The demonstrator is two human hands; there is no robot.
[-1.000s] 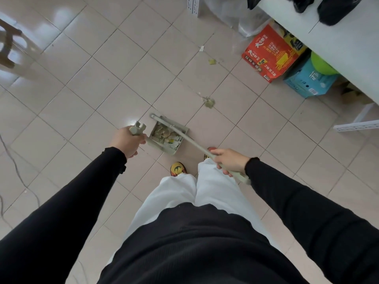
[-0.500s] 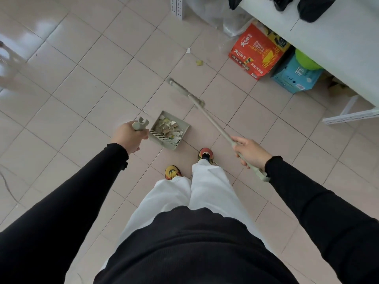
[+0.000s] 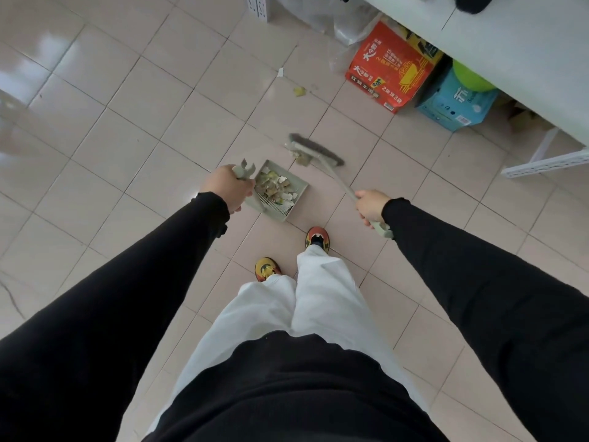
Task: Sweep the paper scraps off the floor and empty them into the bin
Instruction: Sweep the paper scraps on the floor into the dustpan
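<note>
My left hand (image 3: 227, 189) grips the handle of a pale green dustpan (image 3: 298, 199) that rests on the tiled floor in front of my feet and holds several paper scraps (image 3: 275, 188). My right hand (image 3: 371, 205) holds the pale green broom (image 3: 314, 153) by its stick. Its grey bristle head lies on the floor just beyond the pan's far right corner, with a yellowish scrap (image 3: 302, 161) against it. Farther off, a yellow scrap (image 3: 299, 91) and a white scrap (image 3: 280, 72) lie on the tiles. No bin is recognisable.
A red carton (image 3: 390, 70) and a blue carton (image 3: 457, 105) stand under a white table (image 3: 516, 49) at the upper right, beside a clear plastic bag (image 3: 325, 14). A white metal rail (image 3: 545, 162) lies at the right. Open tiles stretch to the left.
The broom head has come back from farther out on the floor to the dustpan's far corner, dragging a scrap with it. My right hand moved right. The dustpan stayed put.
</note>
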